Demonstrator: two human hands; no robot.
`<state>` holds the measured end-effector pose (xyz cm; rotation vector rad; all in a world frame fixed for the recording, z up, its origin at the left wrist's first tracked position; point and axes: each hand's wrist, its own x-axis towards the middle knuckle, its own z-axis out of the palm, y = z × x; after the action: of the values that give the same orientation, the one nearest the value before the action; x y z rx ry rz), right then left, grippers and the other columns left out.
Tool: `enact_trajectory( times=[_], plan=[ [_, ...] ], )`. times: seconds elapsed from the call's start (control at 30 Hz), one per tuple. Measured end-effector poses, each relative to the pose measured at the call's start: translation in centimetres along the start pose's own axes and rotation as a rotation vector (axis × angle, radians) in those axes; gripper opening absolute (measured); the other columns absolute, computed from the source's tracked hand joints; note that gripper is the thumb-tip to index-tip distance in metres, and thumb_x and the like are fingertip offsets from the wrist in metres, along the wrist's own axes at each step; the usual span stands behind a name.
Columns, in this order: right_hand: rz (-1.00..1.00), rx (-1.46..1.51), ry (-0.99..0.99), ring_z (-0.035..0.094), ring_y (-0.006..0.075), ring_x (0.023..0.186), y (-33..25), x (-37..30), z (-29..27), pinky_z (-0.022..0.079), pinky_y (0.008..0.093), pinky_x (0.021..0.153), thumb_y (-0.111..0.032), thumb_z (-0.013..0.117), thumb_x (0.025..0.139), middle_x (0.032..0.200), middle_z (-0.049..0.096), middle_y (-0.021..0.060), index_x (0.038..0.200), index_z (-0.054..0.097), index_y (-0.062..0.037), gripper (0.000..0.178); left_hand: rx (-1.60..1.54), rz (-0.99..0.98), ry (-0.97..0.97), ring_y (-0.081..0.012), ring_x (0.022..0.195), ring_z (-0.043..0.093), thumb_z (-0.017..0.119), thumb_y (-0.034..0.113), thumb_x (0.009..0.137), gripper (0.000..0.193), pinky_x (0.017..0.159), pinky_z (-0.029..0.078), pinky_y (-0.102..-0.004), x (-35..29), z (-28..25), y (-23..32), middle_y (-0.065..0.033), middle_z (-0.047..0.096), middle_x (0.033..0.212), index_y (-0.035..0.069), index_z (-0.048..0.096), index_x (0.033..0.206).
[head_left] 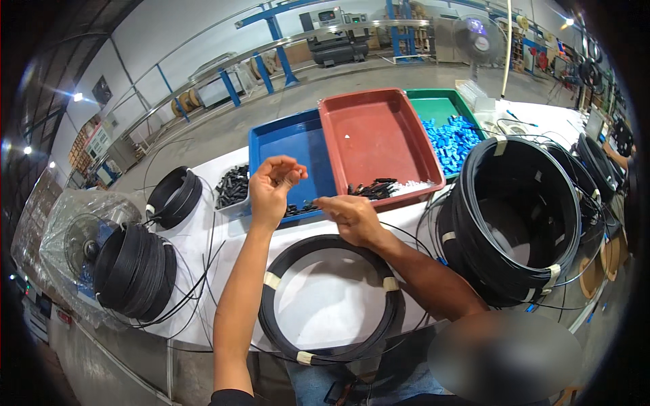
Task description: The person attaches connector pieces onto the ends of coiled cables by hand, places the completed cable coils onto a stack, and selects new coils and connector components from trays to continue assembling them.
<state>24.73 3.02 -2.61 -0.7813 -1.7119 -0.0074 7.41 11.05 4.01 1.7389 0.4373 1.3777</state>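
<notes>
My left hand point(274, 188) is raised over the near part of the blue tray point(288, 142). Its fingers are curled in toward the thumb, and whatever is at the fingertips is too small to name. Lower and to the right, my right hand point(353, 218) points leftward, fingers close together, with its tips beside small black parts point(298, 208) at the blue tray's near edge. Whether it pinches one of them is hard to see. Below both hands lies a flat coil of black cable point(325, 242), bound with pale tape; my right forearm crosses above its right side.
A red tray point(379, 142) holds black and white pieces; a green tray point(433, 101) holds blue connectors point(452, 142). Tall black cable coils point(460, 243) stand right, smaller coils point(135, 274) left. Black parts fill a bin point(232, 186). Loose cable ends point(203, 277) trail across the white table.
</notes>
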Motion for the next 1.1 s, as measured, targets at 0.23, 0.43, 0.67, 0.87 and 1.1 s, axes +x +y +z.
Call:
enact_trajectory(
  times=[0.23, 0.43, 0.67, 0.87, 1.1],
  plan=[
    [0.254, 0.307, -0.049, 0.073, 0.0194, 0.085, -3.2, 2.2, -1.8, 0.057, 0.0301, 0.077, 0.011, 0.053, 0.088, 0.095, 0.074, 0.0156, 0.112, 0.070, 0.0009, 0.030, 0.053, 0.032, 0.003, -0.0188, 0.088, 0.073, 0.069, 0.002, 0.090, 0.011, 0.075, 0.057, -0.0271, -5.1, -2.3, 1.4, -0.0122, 0.073, 0.092, 0.001, 0.063, 0.099],
    [0.307, 0.312, -0.152, 0.070, 0.0166, 0.077, -3.1, 2.4, -2.2, 0.055, 0.0278, 0.074, 0.012, 0.055, 0.086, 0.085, 0.073, 0.0149, 0.107, 0.072, 0.0006, 0.029, 0.107, 0.112, -0.091, -0.0194, 0.094, 0.071, 0.070, -0.008, 0.085, 0.023, 0.087, 0.059, -0.0335, -5.6, -1.6, 2.6, -0.0135, 0.071, 0.097, 0.000, 0.060, 0.103],
    [0.248, 0.314, -0.165, 0.069, 0.0164, 0.074, -2.8, 1.9, -1.4, 0.056, 0.0287, 0.070, 0.014, 0.055, 0.085, 0.083, 0.073, 0.0147, 0.106, 0.073, 0.0002, 0.031, 0.083, 0.139, -0.028, -0.0173, 0.092, 0.071, 0.072, -0.007, 0.083, 0.031, 0.084, 0.057, -0.0299, -6.1, -1.6, 1.7, -0.0122, 0.073, 0.094, 0.004, 0.057, 0.108],
    [0.220, 0.252, -0.171, 0.071, 0.0148, 0.077, -3.2, 1.8, -1.3, 0.058, 0.0280, 0.073, 0.013, 0.059, 0.087, 0.090, 0.075, 0.0119, 0.108, 0.073, -0.0008, 0.029, 0.024, 0.124, -0.027, -0.0186, 0.090, 0.073, 0.073, -0.007, 0.082, 0.036, 0.082, 0.058, -0.0296, -6.3, -2.0, 1.8, -0.0127, 0.073, 0.092, 0.005, 0.051, 0.108],
    [-0.030, -0.053, -0.232, 0.072, 0.0297, 0.073, -2.9, 1.7, -1.5, 0.058, 0.0355, 0.063, 0.015, 0.058, 0.070, 0.086, 0.072, 0.0174, 0.104, 0.072, -0.0023, 0.041, 0.504, 0.189, -0.042, -0.0215, 0.085, 0.074, 0.073, -0.007, 0.082, 0.037, 0.075, 0.060, -0.0297, -7.0, -1.7, 2.8, -0.0168, 0.074, 0.087, 0.003, 0.051, 0.109]
  ],
)
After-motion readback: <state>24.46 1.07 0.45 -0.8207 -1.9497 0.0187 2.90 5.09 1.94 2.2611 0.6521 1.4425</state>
